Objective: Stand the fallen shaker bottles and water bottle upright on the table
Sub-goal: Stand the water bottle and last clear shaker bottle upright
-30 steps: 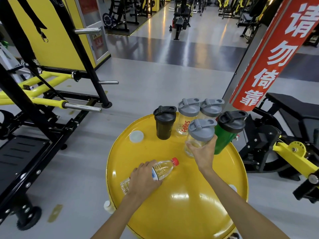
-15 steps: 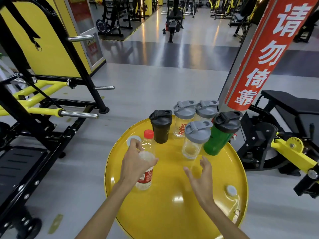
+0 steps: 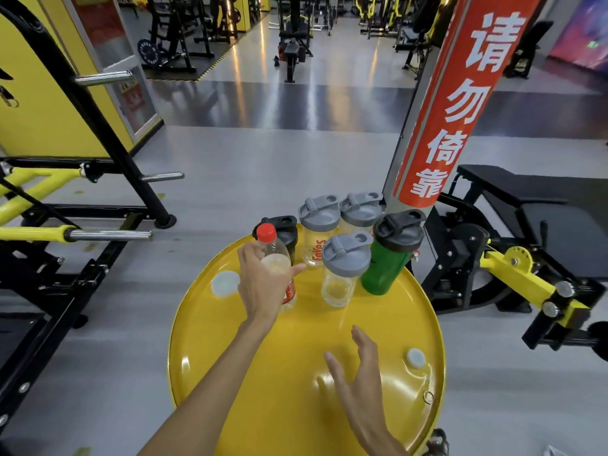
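On the round yellow table point(image 3: 263, 373) my left hand point(image 3: 263, 284) grips a clear water bottle point(image 3: 274, 255) with a red cap, held upright with its base near the tabletop. Behind it a black shaker point(image 3: 289, 232) stands partly hidden. Two clear shakers with grey lids point(image 3: 317, 236) point(image 3: 360, 212) stand at the back. A third clear shaker point(image 3: 342, 274) is upright in front of them, and a green shaker point(image 3: 386, 258) with a black lid stands to its right. My right hand point(image 3: 358, 380) hovers over the table's near half, fingers spread, holding nothing.
A grey pillar with a red sign point(image 3: 441, 110) rises just behind the table. Black and yellow gym machines stand to the left point(image 3: 65, 232) and right point(image 3: 526, 274). Two white discs point(image 3: 225, 283) point(image 3: 415, 357) and a small ring point(image 3: 428, 397) lie on the tabletop.
My left hand lifted the lying water bottle upright and carried it toward the shakers. My right hand let go of the front clear shaker and drew back toward me.
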Available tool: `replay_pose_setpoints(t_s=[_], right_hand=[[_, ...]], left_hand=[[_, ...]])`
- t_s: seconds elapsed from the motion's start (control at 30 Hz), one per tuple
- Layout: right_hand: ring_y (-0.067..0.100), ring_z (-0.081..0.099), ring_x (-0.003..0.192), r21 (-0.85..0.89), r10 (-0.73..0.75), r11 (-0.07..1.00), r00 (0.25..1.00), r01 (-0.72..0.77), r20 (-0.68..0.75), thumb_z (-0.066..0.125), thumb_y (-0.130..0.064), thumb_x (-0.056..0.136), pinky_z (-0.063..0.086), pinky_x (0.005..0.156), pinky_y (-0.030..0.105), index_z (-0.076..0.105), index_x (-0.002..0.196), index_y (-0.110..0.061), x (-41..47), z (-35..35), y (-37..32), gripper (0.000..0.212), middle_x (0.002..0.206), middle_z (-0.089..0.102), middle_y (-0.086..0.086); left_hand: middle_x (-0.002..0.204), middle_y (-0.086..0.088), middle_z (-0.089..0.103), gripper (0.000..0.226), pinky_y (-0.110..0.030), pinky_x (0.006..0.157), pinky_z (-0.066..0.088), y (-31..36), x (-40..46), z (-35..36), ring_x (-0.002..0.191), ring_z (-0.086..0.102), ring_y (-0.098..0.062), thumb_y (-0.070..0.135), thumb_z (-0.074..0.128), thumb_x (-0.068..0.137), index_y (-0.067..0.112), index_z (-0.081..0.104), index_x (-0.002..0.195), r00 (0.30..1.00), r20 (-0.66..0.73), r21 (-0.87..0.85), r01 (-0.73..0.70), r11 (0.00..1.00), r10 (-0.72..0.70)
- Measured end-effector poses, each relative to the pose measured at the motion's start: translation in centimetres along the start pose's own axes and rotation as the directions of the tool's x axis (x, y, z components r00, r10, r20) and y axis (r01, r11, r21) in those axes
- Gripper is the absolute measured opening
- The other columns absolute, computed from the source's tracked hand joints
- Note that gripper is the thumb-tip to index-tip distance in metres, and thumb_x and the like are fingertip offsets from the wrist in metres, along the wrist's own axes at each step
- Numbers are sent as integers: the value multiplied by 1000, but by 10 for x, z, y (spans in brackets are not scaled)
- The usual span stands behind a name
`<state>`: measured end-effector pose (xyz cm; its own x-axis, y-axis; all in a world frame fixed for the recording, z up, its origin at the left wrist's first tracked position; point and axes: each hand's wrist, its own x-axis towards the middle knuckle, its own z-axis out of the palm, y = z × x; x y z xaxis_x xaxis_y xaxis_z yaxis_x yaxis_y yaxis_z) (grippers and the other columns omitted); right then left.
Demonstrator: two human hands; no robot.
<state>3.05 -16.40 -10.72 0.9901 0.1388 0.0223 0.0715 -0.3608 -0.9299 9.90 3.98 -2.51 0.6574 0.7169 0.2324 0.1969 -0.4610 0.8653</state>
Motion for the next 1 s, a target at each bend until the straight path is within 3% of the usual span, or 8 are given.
replay_pose_setpoints(t_s=[0.13,0.23,0.43,0.8,1.0], right_hand=[[-16,30,129,5,9,1000,1000,-9,1,67,-42,87,33,93,1,32,144,-28,-3,-1,2,68,141,38,-15],[-14,30,131,-4,13,1000,1000,-13,-7,65,-46,88,32,105,18,33,144,-29,-2,-3,5,67,143,37,-19],[-8,32,133,-11,5,1000,1000,-5,5,64,-46,90,33,105,22,32,145,-30,-7,3,9,66,143,35,-22],[-4,34,133,-64,-10,998,999,12,39,65,-37,91,33,105,18,33,145,-27,-6,7,16,63,141,38,-16],[-8,36,128,-77,12,997,999,-8,46,68,-29,90,31,95,2,36,142,-27,-8,5,24,61,137,42,-12]], left_hand=[[109,12,46,89,-32,58,38,0,-6,15,91,50,-12,61,90,46,23,44,113,999,-31,-30,25,999,-26],[107,12,48,87,-30,51,38,-2,-15,23,94,51,-14,62,89,46,23,44,109,999,-30,6,-25,1000,25],[112,8,49,90,-33,47,46,-3,-21,33,103,53,-16,66,87,48,19,47,114,995,-67,155,-59,986,70],[110,2,50,91,-39,45,52,-6,-27,40,102,54,-21,66,84,53,15,46,117,991,-118,216,-34,976,61],[114,-1,50,93,-42,50,55,-17,-30,41,106,51,-21,63,84,55,16,45,125,993,-96,199,-55,979,75]])
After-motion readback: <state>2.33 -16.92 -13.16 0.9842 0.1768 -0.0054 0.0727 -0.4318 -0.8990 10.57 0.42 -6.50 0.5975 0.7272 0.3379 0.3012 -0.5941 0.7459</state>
